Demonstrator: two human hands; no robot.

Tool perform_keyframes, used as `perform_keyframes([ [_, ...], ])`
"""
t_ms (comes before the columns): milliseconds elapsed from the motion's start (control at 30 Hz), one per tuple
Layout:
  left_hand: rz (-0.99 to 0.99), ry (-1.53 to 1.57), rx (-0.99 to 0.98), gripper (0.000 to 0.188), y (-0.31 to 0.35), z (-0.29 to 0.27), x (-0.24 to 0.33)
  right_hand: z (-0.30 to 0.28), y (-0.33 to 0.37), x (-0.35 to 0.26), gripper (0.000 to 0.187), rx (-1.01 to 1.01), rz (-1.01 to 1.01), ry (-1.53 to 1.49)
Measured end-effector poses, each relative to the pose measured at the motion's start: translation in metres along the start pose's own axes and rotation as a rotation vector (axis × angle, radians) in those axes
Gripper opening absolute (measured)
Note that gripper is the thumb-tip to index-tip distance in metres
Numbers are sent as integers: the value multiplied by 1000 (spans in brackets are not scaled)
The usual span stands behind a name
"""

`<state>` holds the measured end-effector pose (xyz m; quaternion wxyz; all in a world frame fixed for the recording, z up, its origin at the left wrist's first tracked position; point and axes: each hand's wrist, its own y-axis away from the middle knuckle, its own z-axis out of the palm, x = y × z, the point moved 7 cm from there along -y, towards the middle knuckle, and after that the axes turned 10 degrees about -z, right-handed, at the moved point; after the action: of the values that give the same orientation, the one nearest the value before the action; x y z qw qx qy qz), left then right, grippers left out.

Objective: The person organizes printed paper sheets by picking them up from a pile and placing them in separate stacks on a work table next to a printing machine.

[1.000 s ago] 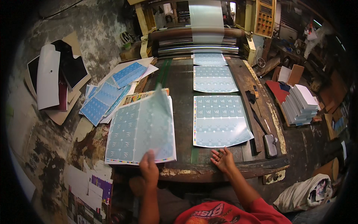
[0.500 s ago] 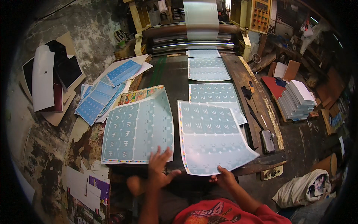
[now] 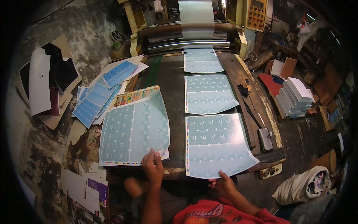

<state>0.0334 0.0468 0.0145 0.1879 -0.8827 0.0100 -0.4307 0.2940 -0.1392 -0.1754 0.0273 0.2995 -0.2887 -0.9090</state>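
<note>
On the left lies a stack of large pale blue-green printed sheets [image 3: 130, 130], its right side curling upward. My left hand [image 3: 153, 166] is closed at the front edge of this stack, its fingers folded at the sheet's lower right corner. Another printed sheet [image 3: 216, 149], with a colour strip down its left side, rests over the front of the dark machine bed. My right hand [image 3: 223, 183] pinches the front edge of that sheet, thumb on top and fingers beneath. Behind it lie a second printed sheet [image 3: 209, 95] and a third printed sheet [image 3: 203, 62].
At the back, a roller machine [image 3: 186, 31] carries a clear film web; a control panel [image 3: 256, 14] stands beside it. Bluer printed sheets [image 3: 99, 95] lie left. A black case [image 3: 265, 140] sits on the bed's right edge. Stacked white blocks [image 3: 296, 97] and a white sack [image 3: 302, 186] are right.
The sheet in my right hand has gone from tilted to flatter and straighter in line with the others. My left hand has closed from spread fingers at the left stack's edge.
</note>
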Motion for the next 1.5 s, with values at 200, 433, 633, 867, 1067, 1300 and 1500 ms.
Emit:
perform_keyframes([
  [200, 98, -56, 13, 20, 4, 0, 12, 22, -38, -35, 58, -8, -46, -71],
  [433, -3, -224, -34, 23, 16, 5, 10, 54, -67, -65, 60, 33, -171, -88],
  [633, -63, -235, -38, 23, 21, 3, 18, 60, -97, -72, 55, -11, -244, -101],
  [867, -14, 48, -270, 22, 29, -13, 40, 86, -76, -79, 56, -84, -279, -18],
  [1067, 201, 58, -738, 22, 60, 6, 76, 92, -31, -77, 50, -292, -220, 145],
  [1300, 189, 1476, -1476, 90, 80, -53, 191, 21, -3, -18, 32, -107, -97, 65],
  [1500, 171, 2165, -1126, 54, 101, -92, 281, 11, 42, 3, 40, 2, -150, 179],
])
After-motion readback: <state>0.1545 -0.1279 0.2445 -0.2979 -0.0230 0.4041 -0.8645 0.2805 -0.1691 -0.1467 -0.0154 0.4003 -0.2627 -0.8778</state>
